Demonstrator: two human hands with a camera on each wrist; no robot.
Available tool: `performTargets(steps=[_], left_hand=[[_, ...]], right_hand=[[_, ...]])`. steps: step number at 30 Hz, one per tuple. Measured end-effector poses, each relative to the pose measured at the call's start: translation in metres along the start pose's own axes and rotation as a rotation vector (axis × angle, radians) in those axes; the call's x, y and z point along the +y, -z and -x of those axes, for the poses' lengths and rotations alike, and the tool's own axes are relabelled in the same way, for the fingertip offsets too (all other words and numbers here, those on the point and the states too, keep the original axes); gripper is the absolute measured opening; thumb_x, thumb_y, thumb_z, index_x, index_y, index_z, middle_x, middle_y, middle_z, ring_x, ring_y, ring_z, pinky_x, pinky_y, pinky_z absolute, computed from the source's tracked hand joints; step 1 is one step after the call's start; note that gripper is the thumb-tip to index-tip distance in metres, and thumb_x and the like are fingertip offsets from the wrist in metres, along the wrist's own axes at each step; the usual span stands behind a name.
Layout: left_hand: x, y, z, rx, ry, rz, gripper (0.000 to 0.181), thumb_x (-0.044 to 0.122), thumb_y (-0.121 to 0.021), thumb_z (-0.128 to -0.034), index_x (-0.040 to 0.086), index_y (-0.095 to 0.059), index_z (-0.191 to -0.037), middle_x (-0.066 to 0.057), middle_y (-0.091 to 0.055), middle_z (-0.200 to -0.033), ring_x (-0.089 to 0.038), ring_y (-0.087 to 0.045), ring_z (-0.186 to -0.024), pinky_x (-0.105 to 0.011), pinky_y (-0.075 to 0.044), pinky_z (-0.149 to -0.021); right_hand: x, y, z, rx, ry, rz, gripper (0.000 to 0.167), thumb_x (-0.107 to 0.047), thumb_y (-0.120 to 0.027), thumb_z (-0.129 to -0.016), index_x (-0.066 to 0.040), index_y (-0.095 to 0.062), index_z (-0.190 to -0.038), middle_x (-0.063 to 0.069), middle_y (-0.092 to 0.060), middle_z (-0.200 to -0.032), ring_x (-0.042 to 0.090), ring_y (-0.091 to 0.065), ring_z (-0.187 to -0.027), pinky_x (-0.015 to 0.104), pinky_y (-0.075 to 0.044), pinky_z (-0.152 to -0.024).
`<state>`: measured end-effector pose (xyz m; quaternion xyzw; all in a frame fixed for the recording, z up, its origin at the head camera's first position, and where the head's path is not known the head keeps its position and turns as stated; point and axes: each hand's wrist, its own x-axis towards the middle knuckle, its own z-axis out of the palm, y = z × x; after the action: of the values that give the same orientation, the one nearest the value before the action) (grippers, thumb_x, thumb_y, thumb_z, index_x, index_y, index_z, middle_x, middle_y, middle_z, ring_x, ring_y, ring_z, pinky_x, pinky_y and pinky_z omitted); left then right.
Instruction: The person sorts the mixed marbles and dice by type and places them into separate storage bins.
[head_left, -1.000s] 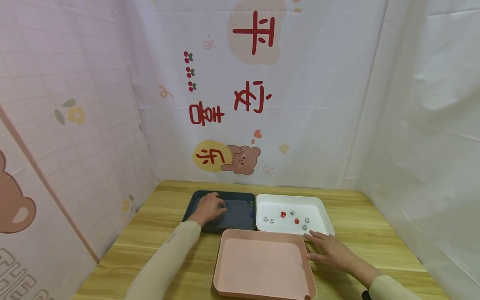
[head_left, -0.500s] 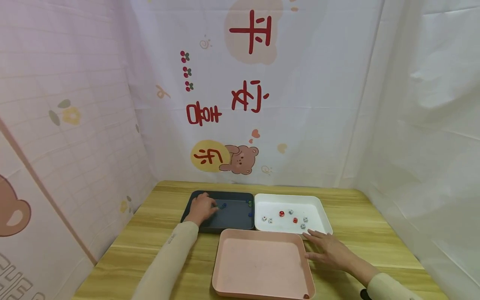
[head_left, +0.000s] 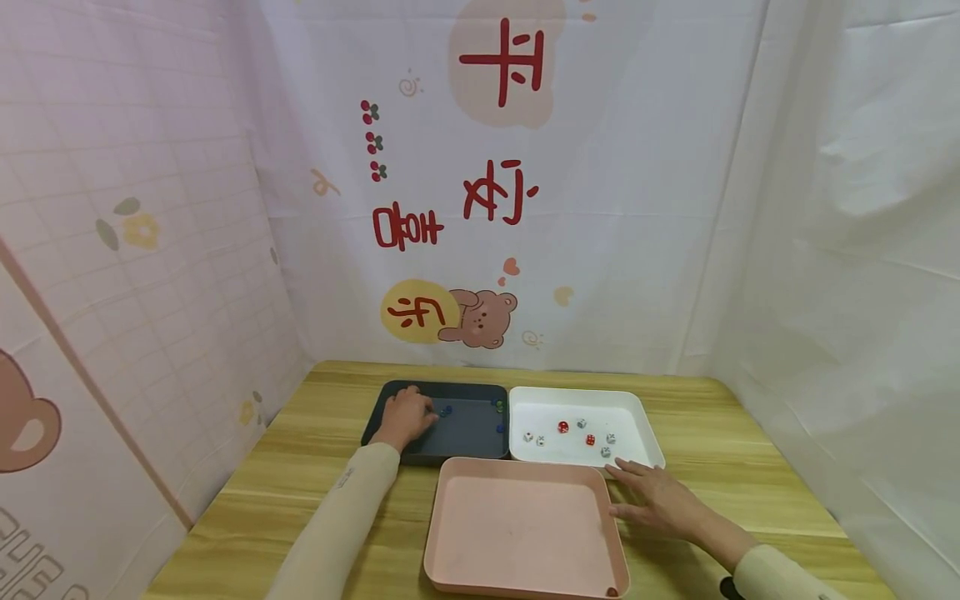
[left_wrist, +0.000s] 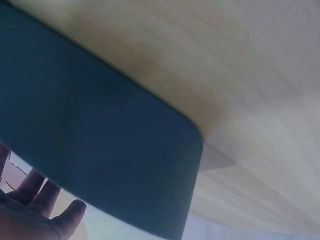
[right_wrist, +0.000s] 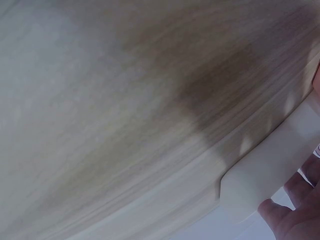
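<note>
My left hand (head_left: 405,417) reaches into the left part of a dark blue-grey tray (head_left: 468,437). Its fingertips are turned down and mostly hidden, so whether they pinch anything cannot be told. Just right of them lie small blue beads (head_left: 447,411); more blue and green beads (head_left: 500,405) sit by the tray's right wall. In the left wrist view, part of the hand (left_wrist: 42,215) shows behind the tray wall. My right hand (head_left: 663,500) has its fingers extended, touching the near right corner of a white tray (head_left: 551,408), with its thumb at the rim of a pink tray (head_left: 517,533).
Red dice (head_left: 563,427) and white dice (head_left: 611,438) are scattered in the white tray. A small reddish-brown piece (head_left: 612,592) lies in the pink tray's near right corner. The wooden table (head_left: 720,433) is bounded by hanging white cloth (head_left: 622,208) behind and at both sides.
The left hand has shifted left within the dark tray, baring blue beads beside it. A greenish bit at its fingertips half a second ago is no longer visible. The right hand stays put.
</note>
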<state>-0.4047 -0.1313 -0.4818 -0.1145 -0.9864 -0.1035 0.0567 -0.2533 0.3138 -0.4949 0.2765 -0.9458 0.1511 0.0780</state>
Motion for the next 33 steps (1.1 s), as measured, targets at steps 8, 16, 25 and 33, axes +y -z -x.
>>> performTargets(steps=[8,16,25,33], left_hand=[[0.002,0.005,0.003,0.000,0.000,0.005,0.022,0.033,-0.072,-0.0924,0.019,-0.076,-0.108,-0.012,-0.058,-0.122,-0.035,-0.051,-0.118,-0.058,-0.040,-0.098],[0.002,0.008,0.002,0.009,-0.025,0.033,0.026,0.032,-0.072,-0.0928,0.016,-0.076,-0.113,-0.014,-0.056,-0.129,-0.037,-0.050,-0.123,-0.057,-0.039,-0.101],[0.018,0.011,-0.001,-0.008,-0.154,0.087,0.027,0.031,-0.072,-0.0924,0.013,-0.075,-0.113,-0.020,-0.054,-0.137,-0.039,-0.049,-0.128,-0.055,-0.041,-0.103],[0.042,0.014,0.002,-0.051,-0.188,0.143,0.030,0.033,-0.070,-0.0941,0.015,-0.073,-0.118,-0.017,-0.049,-0.144,-0.036,-0.044,-0.134,-0.055,-0.036,-0.108]], right_hand=[[-0.001,0.000,0.000,-0.016,-0.015,-0.016,0.069,-0.052,-0.067,-0.090,-0.001,-0.059,-0.136,0.027,-0.055,-0.136,0.050,-0.052,-0.123,0.077,-0.033,-0.094],[-0.001,-0.001,0.001,-0.016,-0.018,-0.019,0.069,-0.052,-0.068,-0.090,-0.002,-0.059,-0.136,0.026,-0.055,-0.136,0.050,-0.052,-0.123,0.077,-0.033,-0.094],[-0.001,0.000,0.001,-0.004,-0.017,-0.023,0.067,-0.049,-0.070,-0.090,-0.002,-0.060,-0.136,0.027,-0.055,-0.136,0.049,-0.052,-0.123,0.076,-0.032,-0.096],[-0.001,0.003,0.000,-0.010,-0.013,-0.019,0.067,-0.050,-0.069,-0.090,-0.001,-0.060,-0.135,0.027,-0.055,-0.136,0.049,-0.053,-0.122,0.076,-0.033,-0.095]])
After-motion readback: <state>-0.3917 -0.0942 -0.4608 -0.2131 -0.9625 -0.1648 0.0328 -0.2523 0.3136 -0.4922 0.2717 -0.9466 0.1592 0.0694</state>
